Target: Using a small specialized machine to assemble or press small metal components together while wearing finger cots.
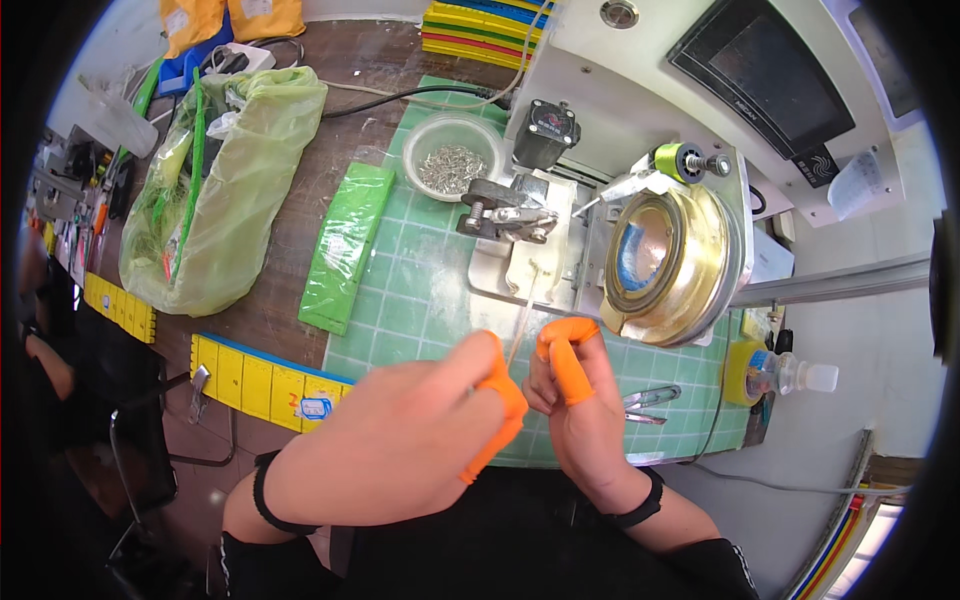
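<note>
My left hand [400, 430], with orange finger cots, is closed in front of the machine, its back to the camera. A thin pale strand [522, 325] runs from the machine's white fixture [540, 265] down to its fingertips, which pinch it. Close by on the right, my right hand [580, 410] also wears orange finger cots. Its thumb and index finger are pressed together; what lies between them, if anything, is hidden. Beside the right wrist, metal tweezers [652, 400] lie on the green cutting mat [400, 265].
A round tub [453, 157] of small metal parts stands left of the fixture. Gold-coloured round bowl feeder [690, 270] is at right. A green packet [346, 248] and a yellowish plastic bag [240, 190] lie left. A bottle [765, 372] stands at the right edge.
</note>
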A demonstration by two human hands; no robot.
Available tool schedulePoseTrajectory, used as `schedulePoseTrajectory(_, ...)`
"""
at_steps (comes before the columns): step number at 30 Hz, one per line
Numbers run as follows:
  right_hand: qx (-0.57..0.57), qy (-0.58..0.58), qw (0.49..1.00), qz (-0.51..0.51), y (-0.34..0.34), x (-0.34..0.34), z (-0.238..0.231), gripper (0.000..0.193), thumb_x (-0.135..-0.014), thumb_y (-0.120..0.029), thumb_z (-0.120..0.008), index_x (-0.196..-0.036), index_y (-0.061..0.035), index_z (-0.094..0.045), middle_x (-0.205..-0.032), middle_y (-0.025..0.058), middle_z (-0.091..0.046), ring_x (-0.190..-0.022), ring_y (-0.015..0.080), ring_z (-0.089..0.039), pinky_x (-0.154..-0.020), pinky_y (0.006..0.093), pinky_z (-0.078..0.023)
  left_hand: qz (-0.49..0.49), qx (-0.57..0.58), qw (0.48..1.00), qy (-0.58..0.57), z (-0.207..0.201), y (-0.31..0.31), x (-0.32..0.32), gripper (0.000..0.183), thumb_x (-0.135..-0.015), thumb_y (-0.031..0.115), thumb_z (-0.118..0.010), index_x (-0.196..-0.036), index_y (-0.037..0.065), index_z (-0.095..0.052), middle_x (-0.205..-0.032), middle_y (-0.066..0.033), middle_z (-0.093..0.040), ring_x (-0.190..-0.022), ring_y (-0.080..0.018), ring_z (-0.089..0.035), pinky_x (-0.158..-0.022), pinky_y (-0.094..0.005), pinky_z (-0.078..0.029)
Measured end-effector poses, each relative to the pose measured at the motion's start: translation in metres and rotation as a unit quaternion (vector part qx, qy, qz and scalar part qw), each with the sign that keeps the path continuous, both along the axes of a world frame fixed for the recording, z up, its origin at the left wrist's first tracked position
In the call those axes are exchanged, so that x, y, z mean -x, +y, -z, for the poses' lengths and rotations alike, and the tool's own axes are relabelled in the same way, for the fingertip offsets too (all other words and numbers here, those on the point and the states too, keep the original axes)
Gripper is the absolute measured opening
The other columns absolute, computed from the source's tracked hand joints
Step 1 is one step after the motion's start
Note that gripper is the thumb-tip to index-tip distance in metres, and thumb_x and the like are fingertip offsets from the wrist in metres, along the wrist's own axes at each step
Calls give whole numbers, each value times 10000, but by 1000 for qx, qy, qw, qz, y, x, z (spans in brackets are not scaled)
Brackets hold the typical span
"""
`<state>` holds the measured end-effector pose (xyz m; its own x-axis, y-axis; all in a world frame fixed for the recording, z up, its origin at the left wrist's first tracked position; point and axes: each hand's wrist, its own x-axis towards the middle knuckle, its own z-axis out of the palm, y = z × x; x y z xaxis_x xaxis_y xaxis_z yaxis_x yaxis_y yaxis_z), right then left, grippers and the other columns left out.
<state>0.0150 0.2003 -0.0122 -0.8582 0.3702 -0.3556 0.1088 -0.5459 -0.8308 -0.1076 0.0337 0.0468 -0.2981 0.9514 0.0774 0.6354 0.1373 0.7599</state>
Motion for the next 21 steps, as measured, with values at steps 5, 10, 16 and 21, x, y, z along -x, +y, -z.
schedulePoseTrajectory(5,-15,52,998,-16,1,6,-7,145,-1092,-123,-526,-1233,-90,-508,-986,-20,-473,-682,53,-376,-634,236,-335,-115,-85,990,17,-9,-6,2,234,-871,55,-759,-1082,38,-659,-936,-114,-564,-699,-225,-587,-548,-356,-478)
schedulePoseTrajectory(10,-61,118,990,-55,-16,-5,-14,136,-1082,-87,-528,-1213,-68,-494,-1057,-1,-481,-761,53,-425,-685,240,-376,-169,-94,978,-77,-12,3,5,226,-901,74,-737,-1114,35,-677,-979,-85,-594,-695,-136,-556,-602,-279,-446)
schedulePoseTrajectory(16,-89,145,982,-87,-27,-11,-29,155,-1072,-28,-508,-1221,-40,-467,-1117,29,-477,-942,95,-490,-877,261,-422,-141,-129,958,-213,12,24,9,250,-906,77,-741,-1151,51,-702,-993,-62,-633,-734,-129,-556,-674,-265,-444)
schedulePoseTrajectory(21,-72,119,985,-98,-18,-14,-21,167,-1069,-15,-507,-1231,-33,-468,-1147,41,-489,-983,95,-513,-884,259,-422,-134,-190,957,-175,11,24,10,183,-899,62,-754,-1077,44,-717,-984,-73,-624,-808,-139,-567,-726,-277,-455)
